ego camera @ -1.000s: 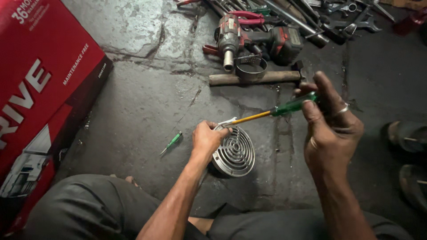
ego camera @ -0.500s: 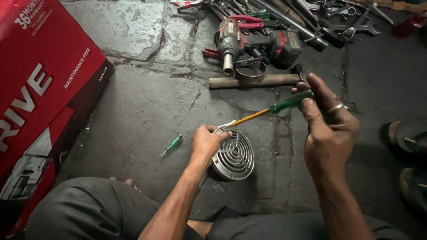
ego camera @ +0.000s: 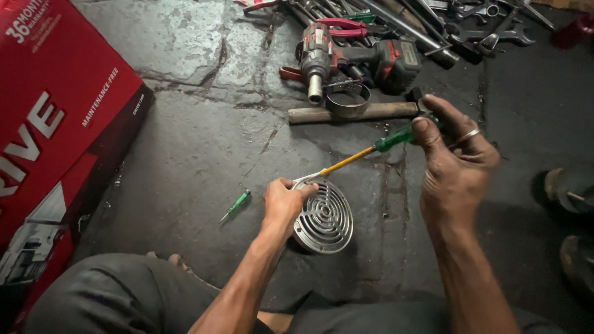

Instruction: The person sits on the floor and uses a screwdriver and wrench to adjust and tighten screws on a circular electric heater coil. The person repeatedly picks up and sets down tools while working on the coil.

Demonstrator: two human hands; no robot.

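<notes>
Red cardboard, a big box (ego camera: 55, 136), fills the far left of my view, standing on the cracked concrete floor (ego camera: 204, 136). Moving right, a small green screwdriver (ego camera: 235, 205) lies loose on the floor, well apart from my work. Next comes my left hand (ego camera: 286, 201), clenched over the near rim of a round metal grille (ego camera: 324, 224) with concentric ribs, which rests tilted on the floor just in front of my knees. My fingers pin it down while the tip of the long screwdriver (ego camera: 365, 153) sits at its upper edge, right beside my fingertips. That tool's long axis runs on a slant: blade low and left at the grille, yellow shank rising to the green handle up and right, where my right hand (ego camera: 455, 167) grasps it firmly (a ring shows on one finger). I judge I am in the middle of prying or working at the rim; the next move would call for steady pressure along the shank, with the left hand bracing so the blade does not slip. Farther back sit a cordless impact wrench (ego camera: 346, 55), a hose clamp (ego camera: 348, 98), a wooden handle (ego camera: 352, 113) and scattered spanners (ego camera: 489, 28)
</notes>
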